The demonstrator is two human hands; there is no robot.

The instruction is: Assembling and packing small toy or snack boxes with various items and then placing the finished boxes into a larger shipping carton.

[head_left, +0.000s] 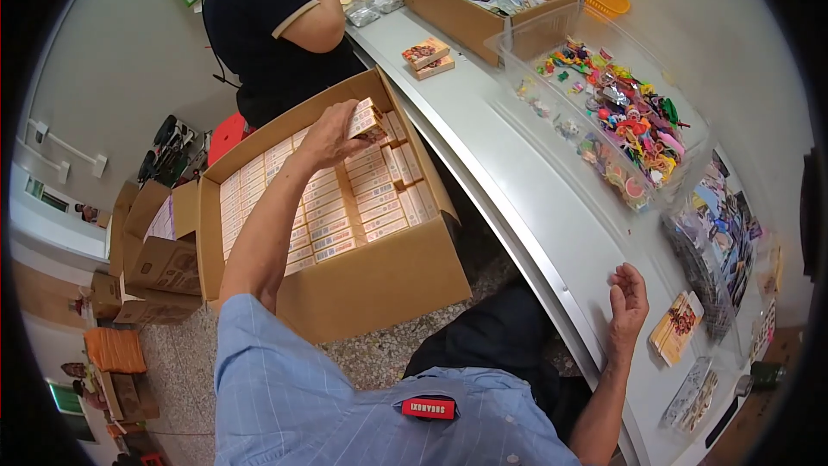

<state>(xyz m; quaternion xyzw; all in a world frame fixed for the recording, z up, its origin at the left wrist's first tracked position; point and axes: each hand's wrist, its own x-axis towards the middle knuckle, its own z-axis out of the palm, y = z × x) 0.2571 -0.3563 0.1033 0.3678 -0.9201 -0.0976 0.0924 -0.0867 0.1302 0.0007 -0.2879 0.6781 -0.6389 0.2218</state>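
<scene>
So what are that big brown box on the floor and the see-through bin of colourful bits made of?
The big brown box looks like corrugated cardboard: matte tan walls, folded flaps, creased corners. The left hand holds a small packet over it, seemingly printed card. The see-through bin is probably hard clear plastic: its walls are glossy and the colourful pieces show through them.

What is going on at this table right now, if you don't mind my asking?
A person in a blue shirt reaches the left hand into a large cardboard box on the floor, its fingers closed on one small flat box above the packed rows. The right hand rests on the white table, near a small stack of cards. A clear bin of colourful trinkets sits further along. Another person works at the far end.
</scene>
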